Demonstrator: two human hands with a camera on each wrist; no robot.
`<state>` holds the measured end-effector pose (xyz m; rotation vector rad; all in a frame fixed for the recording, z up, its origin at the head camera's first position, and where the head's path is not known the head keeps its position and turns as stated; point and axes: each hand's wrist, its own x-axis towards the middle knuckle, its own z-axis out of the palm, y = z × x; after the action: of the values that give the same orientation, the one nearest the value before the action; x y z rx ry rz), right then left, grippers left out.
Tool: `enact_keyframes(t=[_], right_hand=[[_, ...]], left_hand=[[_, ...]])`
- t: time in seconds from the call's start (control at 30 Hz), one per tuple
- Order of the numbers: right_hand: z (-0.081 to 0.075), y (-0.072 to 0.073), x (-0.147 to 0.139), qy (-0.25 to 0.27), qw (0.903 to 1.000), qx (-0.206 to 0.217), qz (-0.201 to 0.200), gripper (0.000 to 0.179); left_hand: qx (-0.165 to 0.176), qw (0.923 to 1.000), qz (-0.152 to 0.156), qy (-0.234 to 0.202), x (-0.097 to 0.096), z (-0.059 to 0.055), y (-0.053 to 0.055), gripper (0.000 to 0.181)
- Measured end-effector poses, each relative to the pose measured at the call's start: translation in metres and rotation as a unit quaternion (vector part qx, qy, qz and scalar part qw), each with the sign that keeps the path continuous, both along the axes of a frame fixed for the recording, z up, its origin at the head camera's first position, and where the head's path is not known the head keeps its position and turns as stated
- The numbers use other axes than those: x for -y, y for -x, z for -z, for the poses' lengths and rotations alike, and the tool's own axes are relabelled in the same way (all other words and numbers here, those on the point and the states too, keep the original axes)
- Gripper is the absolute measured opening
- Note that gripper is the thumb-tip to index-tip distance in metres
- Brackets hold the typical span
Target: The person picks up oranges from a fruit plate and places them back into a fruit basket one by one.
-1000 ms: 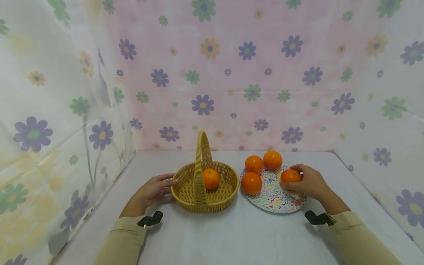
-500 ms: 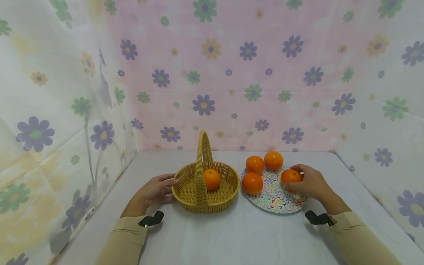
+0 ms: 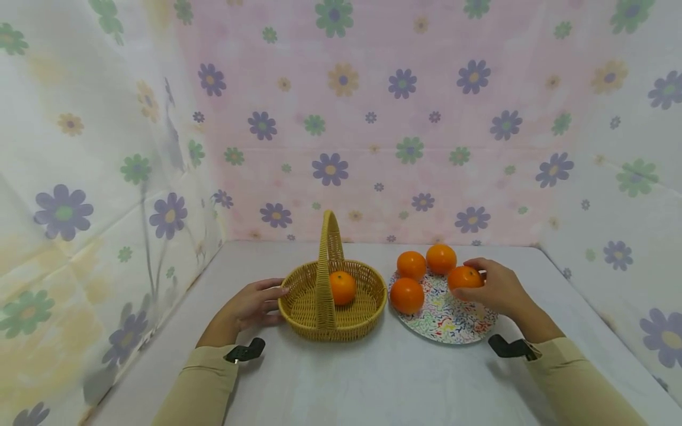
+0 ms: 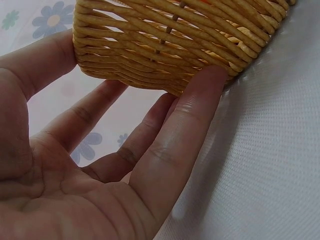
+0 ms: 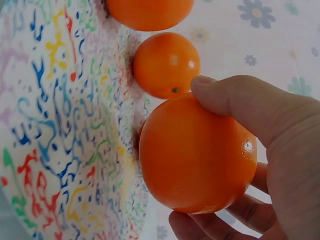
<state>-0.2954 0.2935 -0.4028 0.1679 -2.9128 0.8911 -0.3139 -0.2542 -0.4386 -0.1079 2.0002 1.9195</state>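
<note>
My left hand [image 3: 259, 305] touches the left side of a yellow-brown wicker basket [image 3: 298, 325] with fairly straight fingers [image 4: 167, 145], one low on its woven wall. One orange [image 3: 343, 289] sits inside, partly behind the tall handle. On the right, my right hand [image 3: 502, 288] grips another orange [image 3: 465, 280] between thumb and fingers, over the far right part of a round plate [image 3: 450, 322] speckled in many colours. Whether it is clear of the plate, I cannot tell. Several more oranges [image 5: 167, 65] lie along the plate's far and left edge.
A white cloth covers the table [image 3: 341, 378]. Flower-print curtains [image 3: 373, 136] close in the back and both sides. The basket's arched handle [image 3: 324, 284] stands upright between the two hands. Basket and plate stand side by side, almost touching.
My right hand has moved slightly up and to the left in the head view, with its orange. My left hand stays at the basket. The head view has shifted a little.
</note>
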Motion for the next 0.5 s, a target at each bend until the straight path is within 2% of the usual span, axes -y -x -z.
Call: enact_keyframes(t=[0.27, 0.5], right_hand=[[-0.009, 0.0, 0.008, 0.006, 0.9999, -0.011, -0.005, 0.081], [-0.016, -0.001, 0.017, 0.012, 0.9998, -0.01, -0.012, 0.084]], left_hand=[[0.007, 0.9998, -0.016, -0.006, -0.001, 0.001, 0.001, 0.068], [-0.004, 1.0, -0.001, 0.003, 0.0, 0.0, -0.001, 0.071]])
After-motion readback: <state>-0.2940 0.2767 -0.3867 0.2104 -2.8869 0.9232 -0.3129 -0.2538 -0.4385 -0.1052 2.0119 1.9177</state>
